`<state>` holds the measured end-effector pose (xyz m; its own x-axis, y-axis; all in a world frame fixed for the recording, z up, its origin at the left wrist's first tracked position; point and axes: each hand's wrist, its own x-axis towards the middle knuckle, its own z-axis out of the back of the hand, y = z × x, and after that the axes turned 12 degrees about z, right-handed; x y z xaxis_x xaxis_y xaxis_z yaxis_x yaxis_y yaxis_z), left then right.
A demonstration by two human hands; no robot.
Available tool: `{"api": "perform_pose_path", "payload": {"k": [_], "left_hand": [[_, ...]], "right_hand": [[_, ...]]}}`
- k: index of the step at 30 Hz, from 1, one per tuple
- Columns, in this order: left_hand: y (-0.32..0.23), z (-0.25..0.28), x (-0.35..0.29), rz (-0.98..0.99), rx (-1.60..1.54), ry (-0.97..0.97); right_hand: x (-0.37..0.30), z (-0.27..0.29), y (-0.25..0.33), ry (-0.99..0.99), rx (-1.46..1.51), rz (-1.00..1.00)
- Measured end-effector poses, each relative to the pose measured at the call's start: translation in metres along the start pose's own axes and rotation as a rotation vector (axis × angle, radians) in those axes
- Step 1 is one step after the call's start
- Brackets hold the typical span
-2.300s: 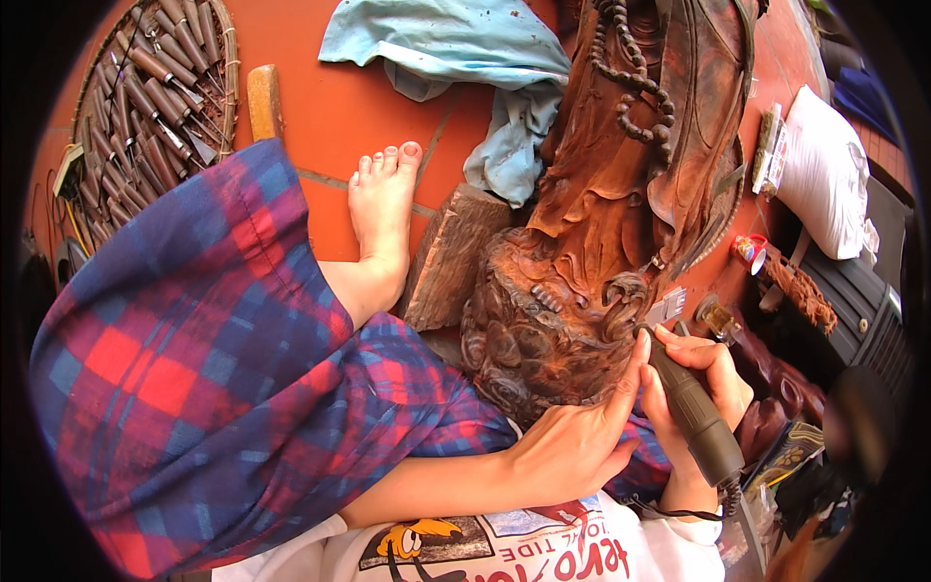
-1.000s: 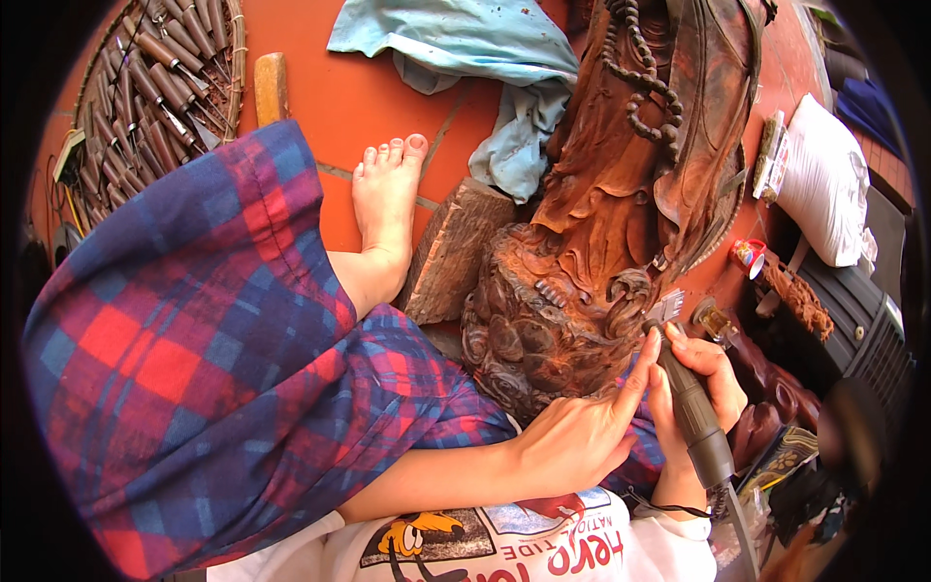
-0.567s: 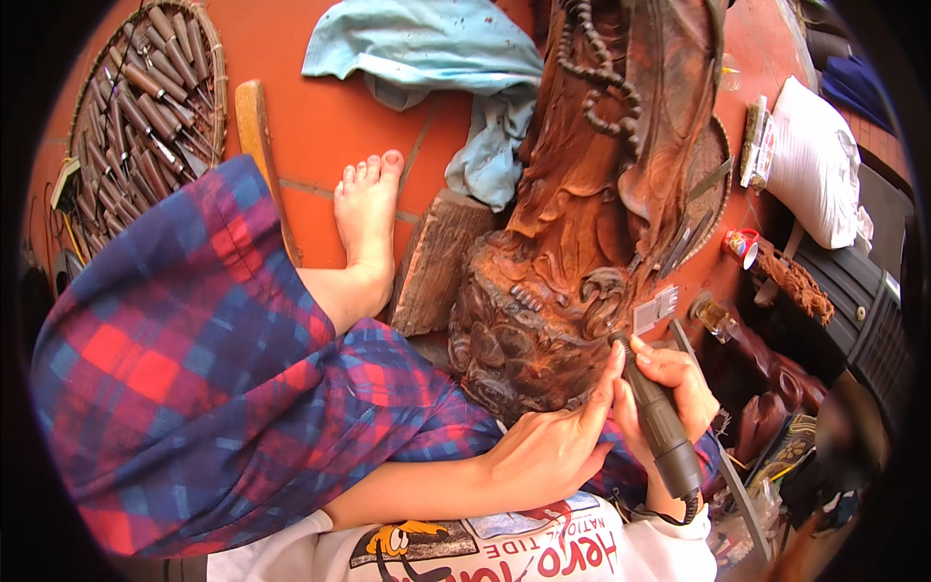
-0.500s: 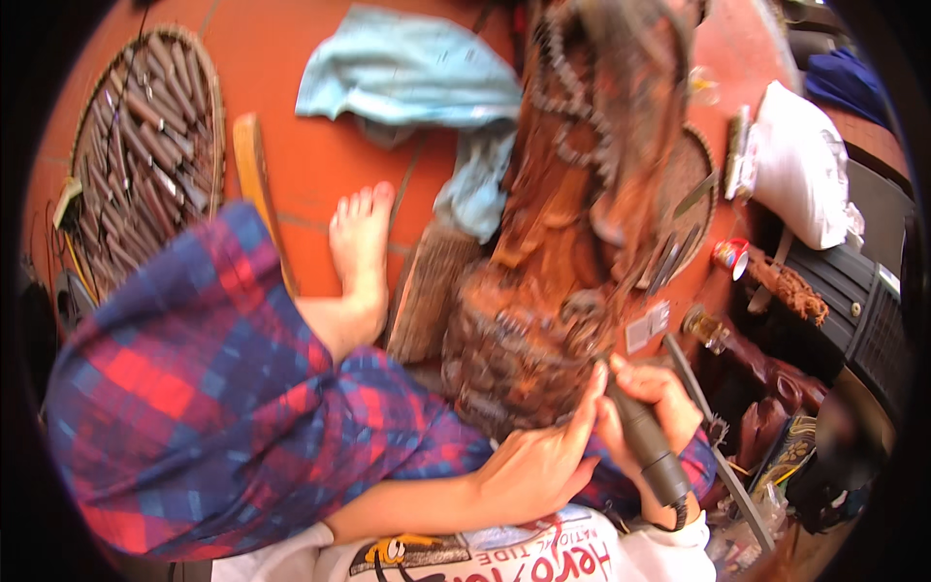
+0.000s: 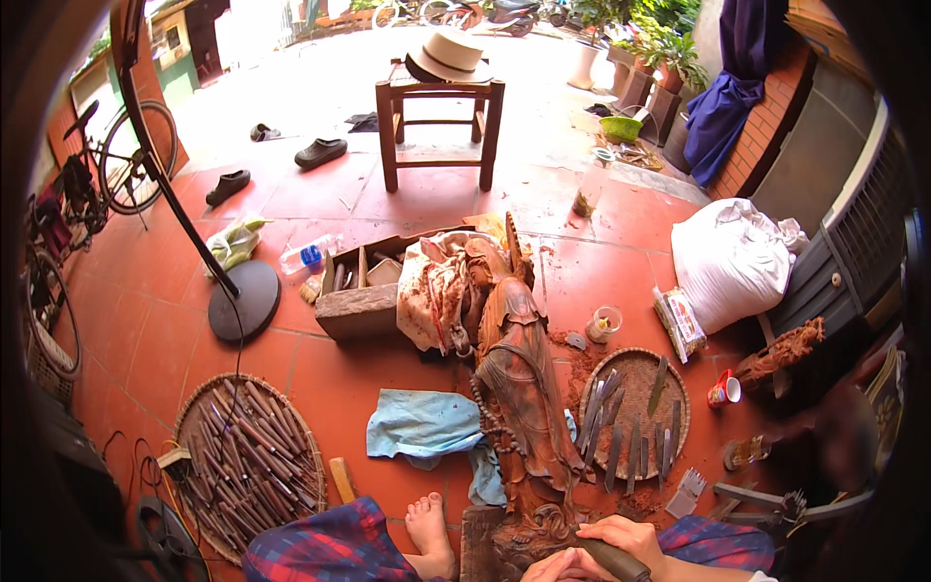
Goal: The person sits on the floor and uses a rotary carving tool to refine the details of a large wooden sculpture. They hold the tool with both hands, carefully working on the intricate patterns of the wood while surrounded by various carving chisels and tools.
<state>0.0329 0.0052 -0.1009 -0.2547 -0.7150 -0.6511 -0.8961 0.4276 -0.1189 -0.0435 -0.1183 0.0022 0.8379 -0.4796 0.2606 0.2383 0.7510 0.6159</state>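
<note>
In my right hand (image 5: pixel 626 532), at the lower edge, is a dark cylindrical rotary tool handpiece (image 5: pixel 618 561). My left hand (image 5: pixel 555 566) is partly cut off by that edge; its fingers are pressed together against the front of the handpiece. Both hands are at the base of a carved wooden statue (image 5: pixel 524 354), which lies stretched away from me. A string of carved beads (image 5: pixel 490 412) runs down its side, and its head end rests by a stained white cloth (image 5: pixel 432 291). The working tip is hidden.
A wooden block (image 5: pixel 480 543) is beside the base. Round baskets of chisels (image 5: pixel 247 451) and flat blades (image 5: pixel 640 388) flank the statue. A blue cloth (image 5: pixel 417 424), a wooden box (image 5: pixel 359 308), a lamp stand base (image 5: pixel 244 301), a stool (image 5: pixel 441 92) and a white sack (image 5: pixel 732 252) stand around.
My view has tilted up, so the hands and statue sit lower in the picture and more of the floor and doorway shows. Both hands stay at the statue's base with the handpiece.
</note>
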Motion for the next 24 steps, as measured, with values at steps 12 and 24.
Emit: {"api": "perform_pose_path", "payload": {"k": [12, 24], "left_hand": [[-0.027, -0.048, -0.012, 0.244, -0.237, 0.338], [-0.029, -0.031, -0.029, 0.344, -0.241, 0.375]], "right_hand": [[-0.012, 0.018, -0.007, 0.054, -0.022, -0.044], [-0.021, -0.001, -0.007, 0.104, -0.026, -0.057]]}}
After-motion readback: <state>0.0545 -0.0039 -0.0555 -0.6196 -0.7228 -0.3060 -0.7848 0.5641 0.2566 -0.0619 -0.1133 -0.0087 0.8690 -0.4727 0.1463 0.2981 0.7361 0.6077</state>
